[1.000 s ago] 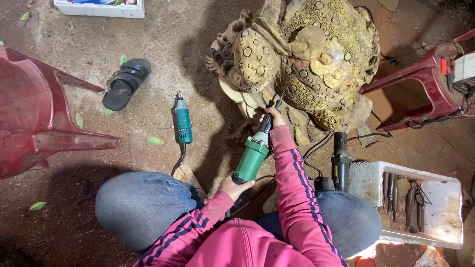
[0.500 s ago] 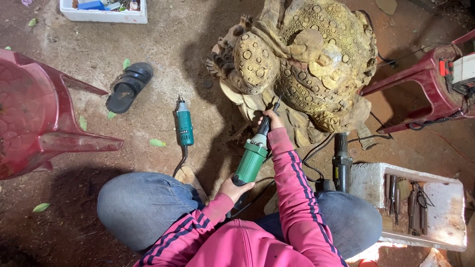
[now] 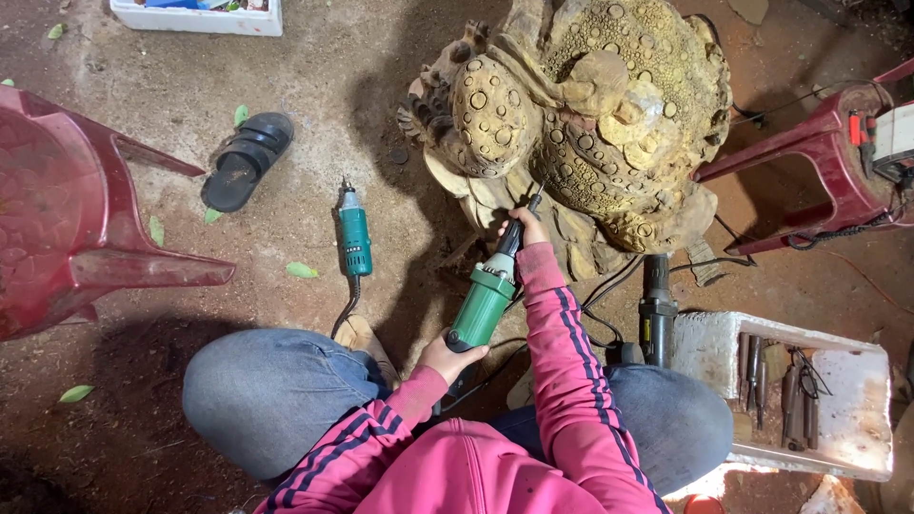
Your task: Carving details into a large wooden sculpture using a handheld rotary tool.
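A large wooden carving (image 3: 581,124) covered in round bumps stands on the dirt floor in front of me. My left hand (image 3: 449,358) grips the rear of a green rotary grinder (image 3: 484,303). My right hand (image 3: 526,228) holds its black nose, with the bit touching the lower front of the carving. Both arms wear pink sleeves with dark stripes. I am squatting, knees in blue jeans.
A second green grinder (image 3: 354,240) lies on the floor to the left, beside a black sandal (image 3: 246,160). A black power tool (image 3: 657,309) lies to the right. A white foam box (image 3: 809,400) holds several chisels. Red plastic chairs (image 3: 67,209) lie at both sides.
The view has shifted slightly; my hands keep the grinder pressed at the same spot on the carving.
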